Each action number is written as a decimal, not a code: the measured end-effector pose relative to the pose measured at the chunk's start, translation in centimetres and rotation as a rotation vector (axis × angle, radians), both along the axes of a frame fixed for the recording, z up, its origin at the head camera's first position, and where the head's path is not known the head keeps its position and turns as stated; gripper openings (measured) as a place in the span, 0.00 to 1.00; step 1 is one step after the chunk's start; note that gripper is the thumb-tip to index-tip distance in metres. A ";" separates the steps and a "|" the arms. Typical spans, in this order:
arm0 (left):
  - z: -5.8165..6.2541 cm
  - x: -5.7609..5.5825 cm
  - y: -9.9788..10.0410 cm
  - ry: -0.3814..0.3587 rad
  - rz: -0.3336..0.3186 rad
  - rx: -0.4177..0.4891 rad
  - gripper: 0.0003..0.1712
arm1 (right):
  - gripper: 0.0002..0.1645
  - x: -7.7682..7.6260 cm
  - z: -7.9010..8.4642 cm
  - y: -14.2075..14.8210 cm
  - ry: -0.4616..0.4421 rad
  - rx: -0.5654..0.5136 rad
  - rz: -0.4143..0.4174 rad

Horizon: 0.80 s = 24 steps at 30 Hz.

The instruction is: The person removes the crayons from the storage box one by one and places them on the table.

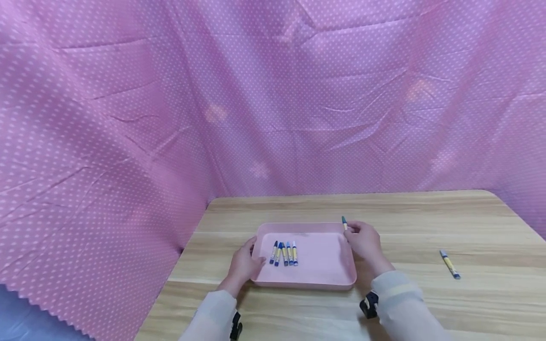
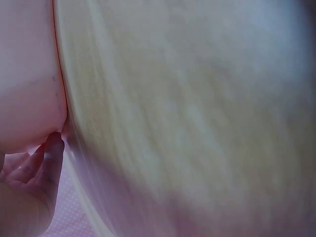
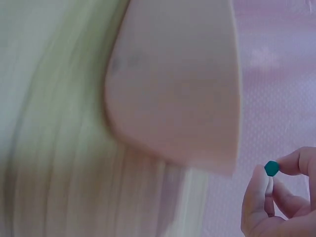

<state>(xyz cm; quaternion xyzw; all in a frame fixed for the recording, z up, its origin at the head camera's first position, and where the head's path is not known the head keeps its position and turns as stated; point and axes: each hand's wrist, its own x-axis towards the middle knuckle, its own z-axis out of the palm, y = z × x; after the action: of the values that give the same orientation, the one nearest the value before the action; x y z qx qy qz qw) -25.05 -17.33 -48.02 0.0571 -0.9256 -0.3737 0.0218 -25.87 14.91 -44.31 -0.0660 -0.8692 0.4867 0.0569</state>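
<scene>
A shallow pink tray (image 1: 322, 258) lies on the table, with several dark and blue-tipped crayons (image 1: 284, 254) side by side in its left half. My left hand (image 1: 244, 266) grips the tray's left side, thumb over the rim and fingers outside; in the left wrist view its fingers (image 2: 53, 153) touch the outer wall. Between thumb and fingertips, my right hand (image 1: 366, 241) pinches a green crayon (image 1: 344, 221) at the tray's far right corner. The right wrist view shows that crayon's green end (image 3: 271, 168) apart from the tray wall.
One more crayon (image 1: 450, 264), with a yellow wrapper, lies alone on the wooden table (image 1: 482, 222) to the right. Pink dotted cloth (image 1: 324, 118) hangs behind the table and along its left side. Black bands (image 1: 369, 305) sit at both wrists.
</scene>
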 end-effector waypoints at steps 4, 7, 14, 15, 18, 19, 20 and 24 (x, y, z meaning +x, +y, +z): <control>-0.1 -0.1 -0.1 0.002 -0.010 -0.007 0.43 | 0.24 0.5 0.2 2.2 0.016 0.034 -0.002; -0.1 -0.1 -0.1 0.013 -0.019 -0.016 0.43 | 0.24 1.0 0.2 4.0 0.036 0.066 -0.004; -0.3 -0.1 -0.1 0.019 -0.025 -0.024 0.43 | 0.25 2.1 -0.2 8.3 0.042 0.155 -0.010; -0.3 -0.1 -0.1 0.024 -0.028 -0.026 0.43 | 0.26 2.3 -0.3 8.8 0.037 0.160 -0.012; -0.5 -0.2 -0.2 0.018 -0.022 -0.021 0.43 | 0.26 2.8 -0.6 10.3 0.025 0.183 -0.012; -0.5 -0.2 -0.3 0.017 -0.021 -0.020 0.43 | 0.26 2.9 -0.7 10.7 0.025 0.189 -0.011; -0.5 -0.2 -0.3 0.014 -0.020 -0.019 0.43 | 0.26 3.0 -0.8 11.0 0.027 0.193 -0.010; -0.6 -0.2 -0.2 0.006 -0.017 -0.017 0.43 | 0.25 3.7 -1.2 12.0 0.056 0.220 -0.010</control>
<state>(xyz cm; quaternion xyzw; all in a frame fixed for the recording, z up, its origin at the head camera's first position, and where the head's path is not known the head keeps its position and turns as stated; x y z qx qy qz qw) -25.29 -17.57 -48.62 0.0479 -0.9291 -0.3660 0.0221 -22.19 26.95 -45.53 -0.0501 -0.9151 0.3897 0.0903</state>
